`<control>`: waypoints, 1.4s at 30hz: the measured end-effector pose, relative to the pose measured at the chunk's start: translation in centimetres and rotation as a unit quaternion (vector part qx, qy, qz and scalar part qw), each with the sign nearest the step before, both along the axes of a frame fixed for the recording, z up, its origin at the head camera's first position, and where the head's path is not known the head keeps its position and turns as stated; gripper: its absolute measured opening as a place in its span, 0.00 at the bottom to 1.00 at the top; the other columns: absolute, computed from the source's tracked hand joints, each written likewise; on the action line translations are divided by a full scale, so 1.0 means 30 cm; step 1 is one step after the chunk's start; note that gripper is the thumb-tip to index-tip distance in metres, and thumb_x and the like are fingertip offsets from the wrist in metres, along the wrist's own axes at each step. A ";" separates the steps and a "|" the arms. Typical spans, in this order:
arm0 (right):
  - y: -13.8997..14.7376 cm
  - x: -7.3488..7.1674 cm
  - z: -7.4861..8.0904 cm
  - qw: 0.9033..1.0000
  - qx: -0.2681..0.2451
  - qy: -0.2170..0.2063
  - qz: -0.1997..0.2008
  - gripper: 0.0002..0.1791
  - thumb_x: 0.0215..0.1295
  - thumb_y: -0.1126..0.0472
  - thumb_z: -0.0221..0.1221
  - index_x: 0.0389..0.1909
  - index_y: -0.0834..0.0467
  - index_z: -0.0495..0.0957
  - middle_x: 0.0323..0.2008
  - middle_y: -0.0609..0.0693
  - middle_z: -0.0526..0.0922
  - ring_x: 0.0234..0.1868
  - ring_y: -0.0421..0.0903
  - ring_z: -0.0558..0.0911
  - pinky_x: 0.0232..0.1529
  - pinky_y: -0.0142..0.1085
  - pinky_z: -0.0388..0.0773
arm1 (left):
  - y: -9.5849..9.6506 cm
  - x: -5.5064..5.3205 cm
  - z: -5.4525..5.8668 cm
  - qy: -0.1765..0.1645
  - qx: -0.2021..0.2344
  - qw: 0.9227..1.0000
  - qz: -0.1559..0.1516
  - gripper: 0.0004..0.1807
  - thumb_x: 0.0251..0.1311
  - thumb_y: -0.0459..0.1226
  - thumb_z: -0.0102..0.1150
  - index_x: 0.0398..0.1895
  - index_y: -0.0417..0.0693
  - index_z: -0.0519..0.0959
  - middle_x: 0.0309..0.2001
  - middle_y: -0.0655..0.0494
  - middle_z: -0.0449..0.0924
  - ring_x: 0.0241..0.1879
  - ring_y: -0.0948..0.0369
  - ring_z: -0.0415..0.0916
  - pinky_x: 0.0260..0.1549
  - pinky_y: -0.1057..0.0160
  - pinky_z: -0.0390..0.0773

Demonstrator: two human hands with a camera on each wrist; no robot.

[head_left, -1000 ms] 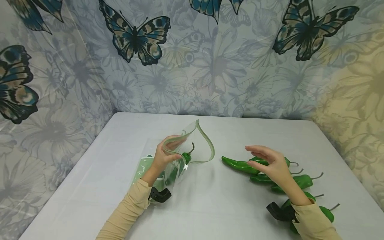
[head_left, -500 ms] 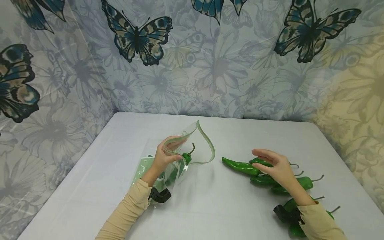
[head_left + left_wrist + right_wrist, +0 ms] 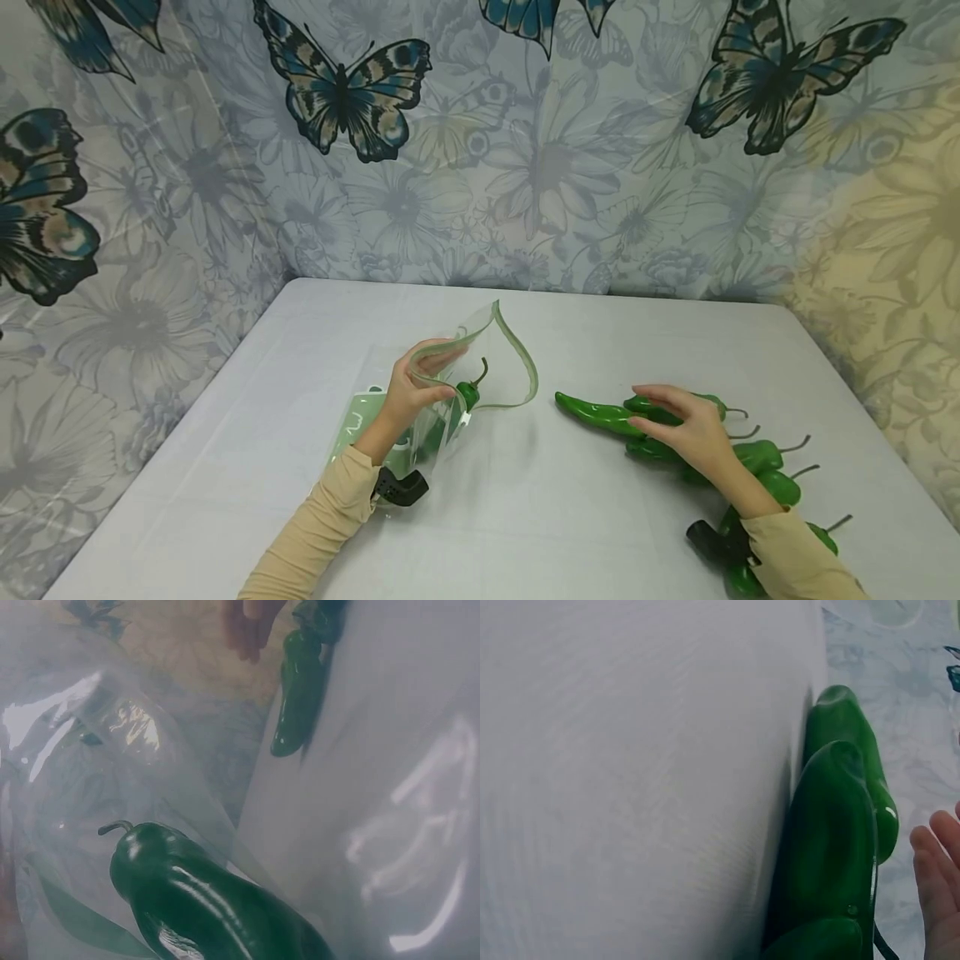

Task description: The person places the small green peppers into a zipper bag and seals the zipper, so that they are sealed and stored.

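Observation:
My left hand (image 3: 412,387) grips a clear zip bag (image 3: 529,367) by its green-edged mouth, which gapes to the right. Inside the bag is one green chili pepper (image 3: 468,394), stem up toward the mouth; through the plastic it looms large in the left wrist view (image 3: 217,892). My right hand (image 3: 697,429) is over a group of several green peppers (image 3: 600,414), thumb and fingers spread apart with nothing held. In the right wrist view its fingers (image 3: 934,881) stand apart from the peppers (image 3: 829,847) beside them.
More green peppers (image 3: 757,455) lie at the right, stems pointing right, partly under my right forearm. A green printed panel (image 3: 363,417) shows on the bag below the left hand. Butterfly-patterned cloth (image 3: 540,167) rises behind the white table (image 3: 360,308).
My right hand has moved right and lower over the peppers. A pepper by the right forearm has shifted slightly away from me. The left hand and bag have stayed put.

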State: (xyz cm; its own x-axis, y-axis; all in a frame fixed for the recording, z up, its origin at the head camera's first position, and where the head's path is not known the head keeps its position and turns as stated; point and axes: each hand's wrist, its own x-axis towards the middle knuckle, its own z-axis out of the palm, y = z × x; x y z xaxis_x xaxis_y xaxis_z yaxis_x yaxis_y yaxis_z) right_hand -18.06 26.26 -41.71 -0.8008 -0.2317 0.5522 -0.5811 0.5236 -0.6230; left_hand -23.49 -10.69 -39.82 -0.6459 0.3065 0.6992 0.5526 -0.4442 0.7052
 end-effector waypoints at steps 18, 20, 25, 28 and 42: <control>0.017 -0.016 -0.043 0.997 0.058 -0.053 -0.003 0.22 0.42 0.67 0.69 0.43 0.66 0.77 0.39 0.57 0.80 0.41 0.39 0.78 0.41 0.24 0.73 | -0.002 -0.001 -0.001 -0.004 0.000 1.000 0.000 0.29 0.46 0.39 0.67 0.54 0.48 0.70 0.51 0.55 0.74 0.52 0.58 0.70 0.55 0.59 0.64; 0.017 -0.018 -0.044 0.996 0.066 -0.054 -0.005 0.23 0.42 0.66 0.70 0.42 0.66 0.78 0.39 0.56 0.80 0.42 0.34 0.76 0.41 0.23 0.73 | -0.002 -0.001 -0.002 -0.006 -0.001 1.000 0.001 0.29 0.46 0.39 0.67 0.54 0.48 0.70 0.51 0.55 0.74 0.52 0.58 0.70 0.55 0.59 0.64; 0.015 -0.021 -0.046 0.994 0.094 -0.051 -0.011 0.23 0.40 0.66 0.71 0.42 0.66 0.78 0.39 0.56 0.80 0.42 0.40 0.77 0.40 0.23 0.73 | -0.003 -0.004 -0.005 -0.006 -0.001 1.000 0.000 0.28 0.46 0.39 0.67 0.53 0.48 0.70 0.51 0.55 0.74 0.52 0.58 0.70 0.55 0.58 0.63; 0.015 -0.023 -0.045 0.993 0.109 -0.045 -0.011 0.24 0.39 0.66 0.71 0.41 0.66 0.78 0.39 0.56 0.80 0.40 0.50 0.78 0.39 0.27 0.75 | -0.004 -0.005 -0.005 -0.004 -0.002 1.000 0.000 0.29 0.46 0.39 0.67 0.54 0.47 0.70 0.51 0.55 0.74 0.52 0.58 0.70 0.56 0.58 0.63; 0.031 -0.024 -0.036 0.980 0.173 -0.089 -0.036 0.25 0.41 0.58 0.71 0.41 0.66 0.79 0.39 0.59 0.79 0.39 0.55 0.78 0.34 0.45 0.78 | -0.005 -0.006 -0.006 -0.001 -0.001 1.000 -0.003 0.29 0.46 0.39 0.67 0.54 0.45 0.70 0.51 0.55 0.73 0.52 0.58 0.70 0.56 0.57 0.63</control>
